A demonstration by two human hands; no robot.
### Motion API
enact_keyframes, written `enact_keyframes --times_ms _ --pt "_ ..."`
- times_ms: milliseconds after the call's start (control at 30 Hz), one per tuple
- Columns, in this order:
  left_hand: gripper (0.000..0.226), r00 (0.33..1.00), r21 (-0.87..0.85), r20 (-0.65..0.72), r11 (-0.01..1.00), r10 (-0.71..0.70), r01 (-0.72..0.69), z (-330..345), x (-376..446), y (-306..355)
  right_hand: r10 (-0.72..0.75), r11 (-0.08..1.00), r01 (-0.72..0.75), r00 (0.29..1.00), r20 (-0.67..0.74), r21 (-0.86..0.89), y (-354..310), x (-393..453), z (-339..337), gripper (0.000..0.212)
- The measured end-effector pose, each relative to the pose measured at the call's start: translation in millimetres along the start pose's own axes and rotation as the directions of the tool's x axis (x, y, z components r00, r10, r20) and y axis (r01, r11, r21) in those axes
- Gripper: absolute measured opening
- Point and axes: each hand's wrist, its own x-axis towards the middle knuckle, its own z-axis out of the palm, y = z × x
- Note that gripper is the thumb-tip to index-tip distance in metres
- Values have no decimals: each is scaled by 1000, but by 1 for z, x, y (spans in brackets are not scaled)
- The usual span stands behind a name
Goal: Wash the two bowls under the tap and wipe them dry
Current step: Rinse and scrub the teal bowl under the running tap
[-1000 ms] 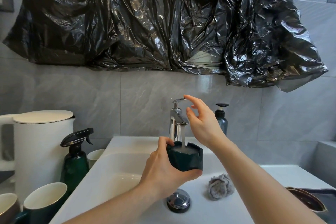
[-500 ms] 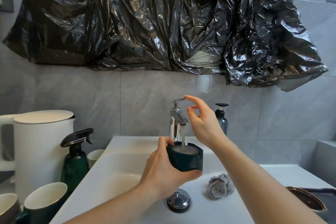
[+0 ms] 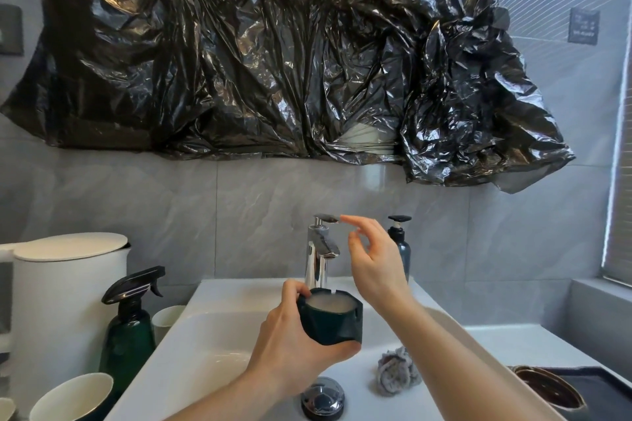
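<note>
My left hand (image 3: 287,345) grips a small dark green faceted bowl (image 3: 330,319) over the white sink (image 3: 205,345), just below the chrome tap (image 3: 319,256). The bowl is full of cloudy water. No stream shows from the spout. My right hand (image 3: 371,263) is raised beside the tap, fingers apart, its forefinger tip at the end of the tap's lever (image 3: 326,217). A second bowl (image 3: 547,388), dark brown and glossy, rests on a dark mat (image 3: 602,386) at the lower right. A crumpled grey cloth (image 3: 398,371) lies in the sink to the right.
A chrome drain plug (image 3: 323,398) sits in the basin. Left of the sink stand a green spray bottle (image 3: 128,328), a white kettle (image 3: 65,301) and white-lined cups (image 3: 73,396). A dark pump bottle (image 3: 400,246) stands behind my right hand. Black plastic sheeting (image 3: 273,55) hangs on the wall.
The water stream that ran from the tap into the bowl has stopped. My right hand's fingers have shifted on the lever. The bowl stays under the spout in my left hand.
</note>
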Motion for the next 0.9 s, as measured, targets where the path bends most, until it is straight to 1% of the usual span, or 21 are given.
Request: enact_keyframes --times_ms 67,100,133,200,267,333,367,400,467,500,567,633,700,800,900 --pt "92 1000 -3 7 1000 -8 8 0 -1 1 168 981 -163 985 -46 105 0 -10 -7 34" --pt "93 1000 -12 12 1000 -15 15 0 0 1 261 958 -255 965 -32 129 3 -15 -9 34" --pt "93 1000 -23 18 999 -26 26 0 0 1 342 933 -341 940 8 114 7 -20 -11 33" --pt "92 999 -30 23 999 -41 42 -2 0 4 473 879 -477 871 132 -3 19 -33 -11 33" --pt "90 1000 -23 3 999 -29 29 -4 -1 7 590 805 -583 764 260 -113 24 -44 -13 37" --pt "92 1000 -7 -2 1000 -15 15 -5 -2 8 674 714 -690 629 388 -123 22 -51 -18 44" --pt "94 1000 1 11 1000 -15 15 -5 -3 9 695 677 -727 580 425 -115 20 -55 -20 49" --pt "96 999 7 32 1000 -23 23 -6 -4 9 696 661 -742 555 456 -107 19 -58 -22 54" --pt "96 994 18 92 998 -59 58 -6 -4 9 682 643 -764 534 500 -62 21 -63 -22 60" --pt "94 988 22 128 996 -84 82 -7 -4 8 678 636 -770 526 513 -52 23 -64 -21 60" --pt "93 970 32 208 992 -128 124 -11 -6 7 671 641 -764 516 532 -67 24 -67 -18 56" --pt "95 953 59 267 989 -145 134 -14 -7 6 660 660 -748 535 527 -68 23 -67 -18 49" --pt "100 950 57 272 988 -151 141 -15 -9 5 639 679 -732 553 534 -56 19 -68 -21 48" --pt "111 953 56 257 987 -162 153 -19 -11 10 610 679 -734 554 566 -12 14 -71 -24 51" --pt "110 939 91 293 983 -179 159 -25 -10 16 579 671 -741 544 607 23 12 -74 -24 52"
